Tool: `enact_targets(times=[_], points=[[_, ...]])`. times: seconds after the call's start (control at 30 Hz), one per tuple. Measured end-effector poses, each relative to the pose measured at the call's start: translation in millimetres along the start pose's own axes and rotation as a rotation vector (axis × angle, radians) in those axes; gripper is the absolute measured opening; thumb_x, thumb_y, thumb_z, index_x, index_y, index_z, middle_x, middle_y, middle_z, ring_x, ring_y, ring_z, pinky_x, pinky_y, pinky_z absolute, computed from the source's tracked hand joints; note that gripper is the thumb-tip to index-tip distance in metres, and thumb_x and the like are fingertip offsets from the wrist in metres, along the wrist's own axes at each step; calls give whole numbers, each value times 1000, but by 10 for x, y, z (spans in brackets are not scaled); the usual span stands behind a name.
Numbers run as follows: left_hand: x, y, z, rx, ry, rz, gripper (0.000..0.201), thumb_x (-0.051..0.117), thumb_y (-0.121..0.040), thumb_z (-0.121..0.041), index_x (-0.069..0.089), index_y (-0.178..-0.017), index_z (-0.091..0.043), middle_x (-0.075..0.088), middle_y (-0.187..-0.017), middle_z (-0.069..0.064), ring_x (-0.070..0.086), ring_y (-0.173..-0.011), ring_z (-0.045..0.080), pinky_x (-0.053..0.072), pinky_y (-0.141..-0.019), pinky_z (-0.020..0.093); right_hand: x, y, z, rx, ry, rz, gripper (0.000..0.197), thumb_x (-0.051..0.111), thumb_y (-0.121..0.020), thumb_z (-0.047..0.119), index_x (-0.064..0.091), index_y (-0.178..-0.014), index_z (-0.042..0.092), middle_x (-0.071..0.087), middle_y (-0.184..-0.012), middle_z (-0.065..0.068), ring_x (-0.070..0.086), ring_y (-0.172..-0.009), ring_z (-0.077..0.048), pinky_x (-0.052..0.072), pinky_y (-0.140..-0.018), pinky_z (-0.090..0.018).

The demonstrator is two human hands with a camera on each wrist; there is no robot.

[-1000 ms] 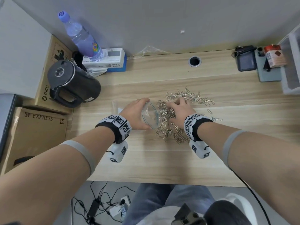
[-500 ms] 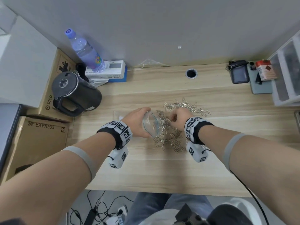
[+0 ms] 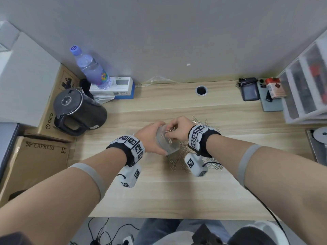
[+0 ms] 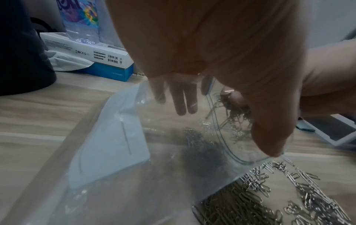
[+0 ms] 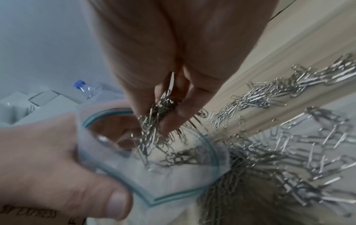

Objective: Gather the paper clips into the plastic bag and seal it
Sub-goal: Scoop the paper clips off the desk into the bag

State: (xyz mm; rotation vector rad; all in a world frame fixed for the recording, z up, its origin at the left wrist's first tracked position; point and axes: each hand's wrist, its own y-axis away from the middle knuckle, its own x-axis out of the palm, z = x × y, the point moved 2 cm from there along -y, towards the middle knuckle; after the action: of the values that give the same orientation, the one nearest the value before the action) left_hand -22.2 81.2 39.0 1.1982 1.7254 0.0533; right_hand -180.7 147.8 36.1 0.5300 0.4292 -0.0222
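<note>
Right hand (image 5: 173, 85) lifted clips (image 5: 154, 121) over bag (image 5: 173, 179) mouth; head view hides pinch.

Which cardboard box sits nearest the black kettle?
The PICO box, directly under and behind the kettle. The SF EXPRESS box sits nearer the camera, clear of the kettle.

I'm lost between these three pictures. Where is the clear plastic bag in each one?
Head view: plastic bag at the centre, its mouth held open by the left hand.
Left wrist view: plastic bag fills the middle and lower left, below the left hand.
Right wrist view: plastic bag lower centre, gripped by the left hand.
Shared landmark: the water bottle.
</note>
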Motion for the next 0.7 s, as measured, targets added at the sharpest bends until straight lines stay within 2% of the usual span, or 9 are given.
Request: enact_targets(times=[0.07, 0.2, 0.23, 0.3, 0.4, 0.47, 0.57, 0.63, 0.7], points=[[0, -11, 1, 2, 56, -7, 114, 95, -49, -45, 38, -145, -22, 59, -127, -5, 59, -113, 14, 50, -100, 35, 74, 12, 59, 3, -42, -10, 14, 82, -71, 22, 77, -84, 18, 68, -75, 10, 61, -70, -6, 50, -74, -25], [-6, -21, 82, -12, 91, -2, 105, 93, -46, -49, 45, -136, -25, 64, -114, -7, 64, -102, 13, 55, -93, 37, 180, 30, 129, 45, -115, 68, 11, 77, -80, 18, 78, -91, 19, 71, -84, 4, 65, -80, -14, 53, -77, -23], [-5, -22, 110, -18, 85, 8, 101, 93, -46, -50, 47, -133, -27, 65, -113, -10, 65, -100, 12, 55, -91, 36, 195, 40, 143, 62, -116, 105, 7, 75, -83, 18, 77, -86, 24, 70, -82, 5, 65, -79, -14, 53, -71, -19], [-7, -12, 150, -28, 86, 33, 89, 93, -47, -48, 53, -124, -30, 67, -108, -13, 67, -95, 9, 57, -89, 36, 206, 43, 163, 89, -129, 174, 21, 71, -86, 11, 73, -76, 29, 69, -78, 6, 66, -73, -14, 52, -57, -14], [-8, 17, 204, -12, 117, 50, 67, 93, -48, -44, 58, -104, -34, 70, -98, -10, 70, -88, 13, 58, -84, 41, 174, 54, 190, 171, -343, 260, 23, 61, -88, -9, 74, -86, 9, 68, -77, -9, 68, -66, -19, 62, -58, -28], [-19, 42, 223, 2, 139, 42, 68, 93, -48, -44, 60, -106, -33, 71, -98, -9, 70, -89, 14, 58, -84, 43, 132, 44, 177, 188, -348, 291, 22, 57, -90, -11, 72, -98, 2, 71, -84, -15, 71, -66, -19, 62, -60, -29], [-51, 62, 222, 15, 159, 38, 79, 92, -45, -49, 59, -115, -32, 71, -103, -10, 70, -94, 13, 58, -87, 42, 97, 21, 130, 179, -317, 326, 23, 57, -90, -10, 73, -94, 7, 73, -98, -20, 74, -71, -19, 62, -62, -27], [-80, 71, 212, 8, 156, 43, 81, 91, -44, -50, 59, -117, -33, 70, -104, -10, 69, -95, 13, 58, -87, 41, 68, 24, 120, 178, -293, 337, 22, 58, -89, -9, 73, -94, 8, 75, -97, -18, 74, -74, -22, 62, -63, -29], [-110, 75, 217, -5, 152, 53, 83, 91, -44, -50, 58, -118, -33, 69, -106, -10, 68, -96, 13, 58, -88, 41, 21, 32, 125, 181, -245, 321, 20, 60, -89, -7, 72, -96, 8, 75, -92, -13, 74, -74, -21, 61, -57, -27]])
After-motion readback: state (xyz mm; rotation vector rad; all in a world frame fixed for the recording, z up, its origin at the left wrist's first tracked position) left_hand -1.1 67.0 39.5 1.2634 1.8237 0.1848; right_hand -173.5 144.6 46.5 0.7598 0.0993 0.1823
